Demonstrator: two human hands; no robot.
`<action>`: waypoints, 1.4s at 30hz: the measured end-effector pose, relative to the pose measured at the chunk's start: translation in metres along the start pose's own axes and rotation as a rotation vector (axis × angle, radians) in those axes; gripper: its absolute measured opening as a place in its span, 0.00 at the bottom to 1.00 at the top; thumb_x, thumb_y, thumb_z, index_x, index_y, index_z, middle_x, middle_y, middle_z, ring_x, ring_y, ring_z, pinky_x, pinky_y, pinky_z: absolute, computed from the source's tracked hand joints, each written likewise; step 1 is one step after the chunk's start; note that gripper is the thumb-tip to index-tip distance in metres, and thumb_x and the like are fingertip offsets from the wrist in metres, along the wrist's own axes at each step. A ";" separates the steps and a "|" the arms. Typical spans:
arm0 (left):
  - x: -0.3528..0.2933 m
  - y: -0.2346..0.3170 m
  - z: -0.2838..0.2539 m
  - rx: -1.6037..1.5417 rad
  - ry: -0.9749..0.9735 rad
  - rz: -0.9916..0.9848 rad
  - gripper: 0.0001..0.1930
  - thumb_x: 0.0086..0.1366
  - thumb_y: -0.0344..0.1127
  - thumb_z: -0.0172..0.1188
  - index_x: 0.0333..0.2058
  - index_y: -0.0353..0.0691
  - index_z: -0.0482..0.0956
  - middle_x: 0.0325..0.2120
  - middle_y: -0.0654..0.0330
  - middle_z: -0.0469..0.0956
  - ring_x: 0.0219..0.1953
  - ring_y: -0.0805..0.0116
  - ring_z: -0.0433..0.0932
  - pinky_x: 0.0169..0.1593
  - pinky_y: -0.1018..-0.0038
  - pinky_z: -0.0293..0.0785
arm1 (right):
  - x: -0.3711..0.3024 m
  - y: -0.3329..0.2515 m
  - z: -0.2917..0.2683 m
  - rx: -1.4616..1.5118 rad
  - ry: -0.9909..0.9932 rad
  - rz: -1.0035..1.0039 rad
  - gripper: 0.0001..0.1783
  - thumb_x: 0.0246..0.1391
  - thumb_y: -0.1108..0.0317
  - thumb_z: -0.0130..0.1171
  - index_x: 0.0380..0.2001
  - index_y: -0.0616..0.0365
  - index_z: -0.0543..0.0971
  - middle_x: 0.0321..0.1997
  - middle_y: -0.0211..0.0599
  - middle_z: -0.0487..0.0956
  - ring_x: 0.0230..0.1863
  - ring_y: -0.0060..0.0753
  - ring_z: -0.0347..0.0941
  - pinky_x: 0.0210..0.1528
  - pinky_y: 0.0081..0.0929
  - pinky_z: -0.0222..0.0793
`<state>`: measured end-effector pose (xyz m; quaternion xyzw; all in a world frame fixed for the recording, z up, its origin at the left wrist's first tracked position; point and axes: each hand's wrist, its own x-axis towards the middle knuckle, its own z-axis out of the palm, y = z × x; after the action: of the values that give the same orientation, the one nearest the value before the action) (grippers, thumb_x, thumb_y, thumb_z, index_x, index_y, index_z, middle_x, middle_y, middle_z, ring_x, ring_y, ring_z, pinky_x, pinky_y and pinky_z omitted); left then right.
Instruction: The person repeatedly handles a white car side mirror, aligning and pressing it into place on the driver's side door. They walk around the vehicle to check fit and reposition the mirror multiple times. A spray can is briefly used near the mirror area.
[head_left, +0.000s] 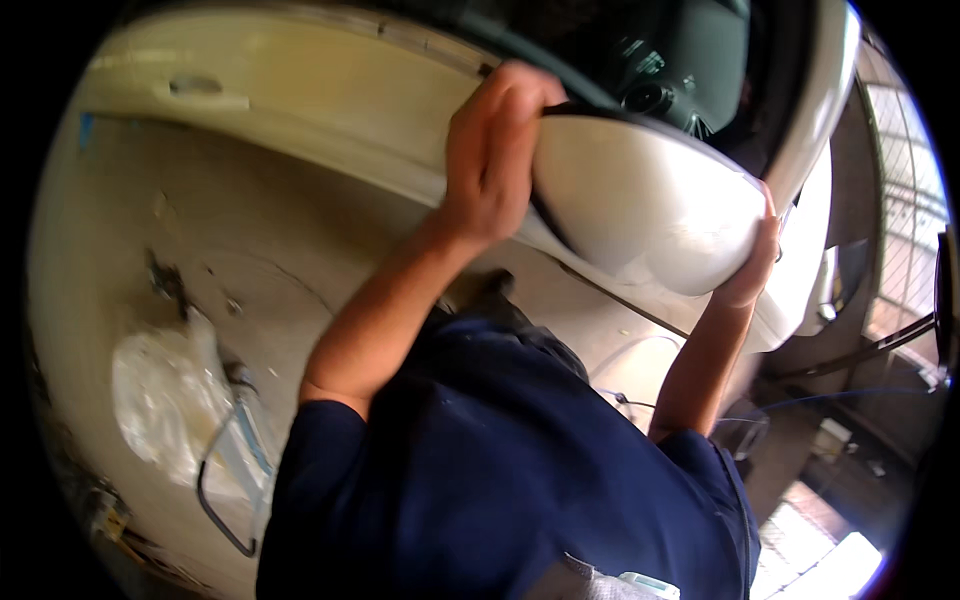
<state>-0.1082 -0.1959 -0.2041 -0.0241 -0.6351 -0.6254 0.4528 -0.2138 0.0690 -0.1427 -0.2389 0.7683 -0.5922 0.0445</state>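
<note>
A white, rounded car side mirror (645,200) with a dark edge sits beside the car's side window, between my two hands. My left hand (495,150) is closed on its left edge, the fingertips smeared and partly hidden by the hand itself. Around the mirror's right end curls my right hand (755,255), most of its fingers out of sight behind the housing. Both forearms reach up from dark blue sleeves.
The pale car door (330,110) with its handle (195,87) runs to the upper left. Clear plastic sheeting (160,400) and a dark hose (215,500) lie on the floor at left. A thin blue line (820,397) crosses the right side.
</note>
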 end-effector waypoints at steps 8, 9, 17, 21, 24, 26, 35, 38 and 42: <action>-0.089 -0.029 -0.189 0.116 0.516 -0.356 0.12 0.74 0.39 0.48 0.43 0.35 0.74 0.34 0.60 0.75 0.39 0.72 0.74 0.47 0.73 0.72 | 0.004 0.008 0.011 0.137 0.285 0.256 0.38 0.67 0.44 0.31 0.61 0.68 0.69 0.60 0.54 0.74 0.62 0.48 0.71 0.63 0.43 0.67; -0.108 -0.041 -0.214 0.114 0.550 -0.416 0.11 0.74 0.38 0.49 0.43 0.36 0.74 0.34 0.62 0.74 0.39 0.73 0.73 0.48 0.74 0.71 | 0.007 0.025 0.002 0.107 0.237 0.123 0.37 0.67 0.45 0.32 0.62 0.67 0.68 0.61 0.53 0.74 0.62 0.49 0.70 0.64 0.44 0.67; -0.220 -0.050 -0.268 0.129 0.666 -0.813 0.09 0.73 0.38 0.51 0.41 0.39 0.73 0.34 0.65 0.71 0.38 0.75 0.69 0.47 0.76 0.67 | 0.025 0.036 0.017 0.198 0.077 0.158 0.32 0.68 0.52 0.36 0.64 0.65 0.65 0.61 0.50 0.74 0.62 0.47 0.71 0.63 0.42 0.68; -0.219 -0.074 -0.257 0.047 0.621 -0.881 0.09 0.72 0.37 0.51 0.44 0.38 0.73 0.34 0.64 0.72 0.40 0.75 0.69 0.49 0.75 0.66 | 0.029 0.031 0.043 0.053 0.189 0.187 0.31 0.68 0.52 0.37 0.63 0.65 0.66 0.61 0.49 0.74 0.62 0.46 0.71 0.63 0.41 0.68; -0.212 -0.105 -0.241 -0.167 0.476 -0.876 0.09 0.71 0.35 0.53 0.46 0.38 0.72 0.37 0.63 0.73 0.43 0.74 0.70 0.51 0.76 0.66 | 0.030 0.036 0.060 -0.021 0.232 0.200 0.31 0.68 0.53 0.38 0.63 0.65 0.67 0.60 0.49 0.75 0.61 0.45 0.72 0.62 0.40 0.69; -0.200 -0.119 -0.222 -0.257 0.355 -0.902 0.12 0.68 0.32 0.57 0.48 0.39 0.71 0.42 0.63 0.72 0.47 0.73 0.70 0.53 0.73 0.67 | 0.029 0.037 0.069 -0.076 0.247 0.212 0.30 0.68 0.53 0.39 0.62 0.65 0.67 0.60 0.48 0.75 0.61 0.44 0.72 0.62 0.39 0.69; -0.192 -0.192 -0.179 -0.341 -0.002 -0.859 0.24 0.61 0.37 0.65 0.53 0.43 0.67 0.49 0.56 0.65 0.53 0.62 0.70 0.56 0.64 0.68 | 0.018 0.050 0.086 -0.224 0.289 0.269 0.28 0.67 0.55 0.42 0.61 0.65 0.69 0.58 0.46 0.76 0.59 0.41 0.73 0.60 0.36 0.70; -0.201 -0.201 -0.190 -0.405 -0.022 -0.839 0.23 0.60 0.36 0.65 0.52 0.43 0.67 0.49 0.57 0.65 0.53 0.63 0.69 0.56 0.64 0.68 | 0.006 0.056 0.089 -0.244 0.317 0.283 0.28 0.67 0.56 0.43 0.60 0.65 0.70 0.57 0.46 0.77 0.59 0.40 0.73 0.60 0.35 0.70; -0.206 -0.198 -0.186 -0.401 -0.020 -0.826 0.23 0.60 0.34 0.65 0.52 0.42 0.66 0.49 0.58 0.64 0.53 0.64 0.69 0.57 0.65 0.68 | 0.005 0.057 0.093 -0.249 0.327 0.295 0.27 0.67 0.56 0.44 0.60 0.65 0.71 0.57 0.45 0.77 0.58 0.39 0.74 0.59 0.34 0.70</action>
<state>-0.0036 -0.2804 -0.5176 0.1380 -0.4623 -0.8637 0.1460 -0.2031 -0.0051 -0.2218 -0.0290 0.8589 -0.5108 -0.0243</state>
